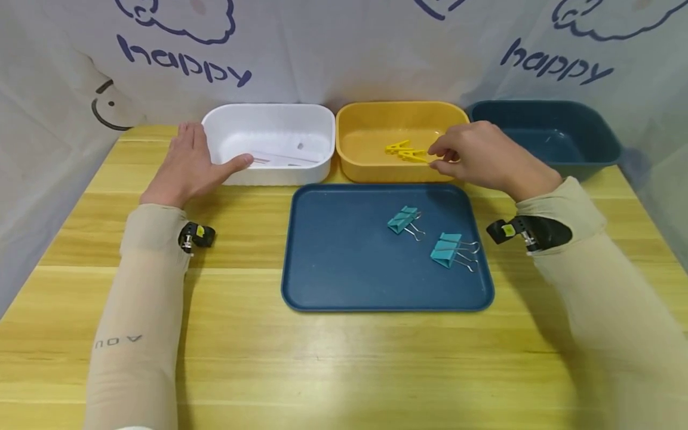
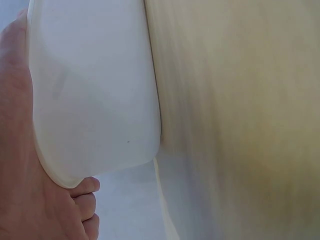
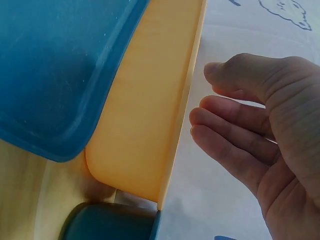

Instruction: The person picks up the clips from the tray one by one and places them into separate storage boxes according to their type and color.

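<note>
My left hand (image 1: 185, 161) rests at the left end of the white bin (image 1: 239, 175), fingers extended along its outside and thumb stretched along the front rim. In the left wrist view this hand lies against the bin's rim. Over the right part of the yellow bin (image 1: 365, 173) is my right hand (image 1: 478, 152), its fingers loosely bent. The right wrist view shows a gap between thumb and fingers with nothing in it. Two yellow clothespins, one farther left (image 1: 398, 147) and one (image 1: 412, 156) close to those fingertips, lie inside the yellow bin.
A dark blue tray (image 1: 344, 257) lies in front of the bins, bearing a smaller teal binder clip (image 1: 403, 220) and a larger teal binder clip (image 1: 447, 249). At the back right stands a dark blue bin (image 1: 570, 143). A printed cloth (image 1: 333, 54) hangs behind the table (image 1: 242, 358).
</note>
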A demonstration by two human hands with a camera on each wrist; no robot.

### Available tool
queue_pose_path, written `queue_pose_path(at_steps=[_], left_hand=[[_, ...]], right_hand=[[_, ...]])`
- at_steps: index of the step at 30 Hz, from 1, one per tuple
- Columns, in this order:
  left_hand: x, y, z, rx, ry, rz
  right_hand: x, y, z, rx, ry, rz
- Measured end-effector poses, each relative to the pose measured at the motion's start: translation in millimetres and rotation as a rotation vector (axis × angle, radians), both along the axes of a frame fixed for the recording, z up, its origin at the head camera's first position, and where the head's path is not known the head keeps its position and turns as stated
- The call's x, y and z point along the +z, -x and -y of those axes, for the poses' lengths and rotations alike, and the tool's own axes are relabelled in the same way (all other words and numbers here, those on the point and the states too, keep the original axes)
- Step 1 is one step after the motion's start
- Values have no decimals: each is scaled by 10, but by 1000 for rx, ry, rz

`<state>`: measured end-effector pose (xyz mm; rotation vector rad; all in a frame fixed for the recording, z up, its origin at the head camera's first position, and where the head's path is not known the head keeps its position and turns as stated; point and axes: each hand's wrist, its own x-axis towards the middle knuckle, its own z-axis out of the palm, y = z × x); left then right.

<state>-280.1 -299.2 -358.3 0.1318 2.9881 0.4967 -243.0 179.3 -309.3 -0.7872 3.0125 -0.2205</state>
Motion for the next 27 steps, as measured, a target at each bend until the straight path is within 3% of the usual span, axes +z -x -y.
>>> queue_pose_path(at_steps=[14, 27], left_hand=[[-22, 22, 2, -1, -5, -15], [-1, 5, 10, 6, 4, 20]], right_hand=[[-114, -176, 26, 92, 85, -107], [-245, -251, 79, 218, 154, -195]])
